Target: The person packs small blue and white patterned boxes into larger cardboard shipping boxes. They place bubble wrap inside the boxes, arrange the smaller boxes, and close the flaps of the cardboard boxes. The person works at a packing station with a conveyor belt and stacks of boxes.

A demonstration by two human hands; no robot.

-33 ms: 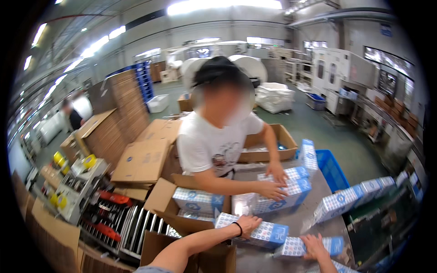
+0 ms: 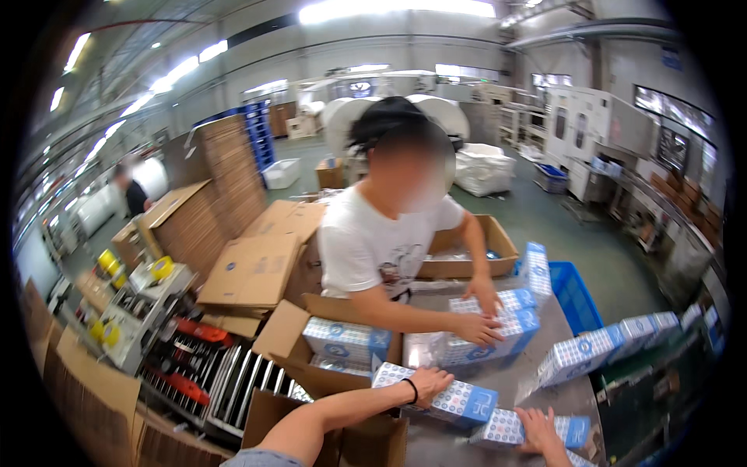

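My left hand [image 2: 430,384], with a black band at its wrist, is closed over the top of a long blue-and-white patterned pack [image 2: 467,401]. This pack lies across the table's near edge, its left end beside an open carton. To the right, my right hand [image 2: 542,430] grips a second such pack [image 2: 499,427] from above, fingers curved over its far side. The undersides of both packs are hidden. Across the table, a co-worker in a white shirt has both hands [image 2: 484,315] on more packs [image 2: 510,331].
A filled carton [image 2: 288,331] and an open one [image 2: 261,416] stand left, by a roller conveyor [image 2: 241,381]. More packs [image 2: 583,354] line the right side. A blue crate [image 2: 572,296] stands beyond the table [image 2: 572,397]. Flattened cartons [image 2: 245,268] are stacked at left.
The whole view has shifted slightly, so everything sits a little farther right in the picture. Both my hands stay on the same packs.
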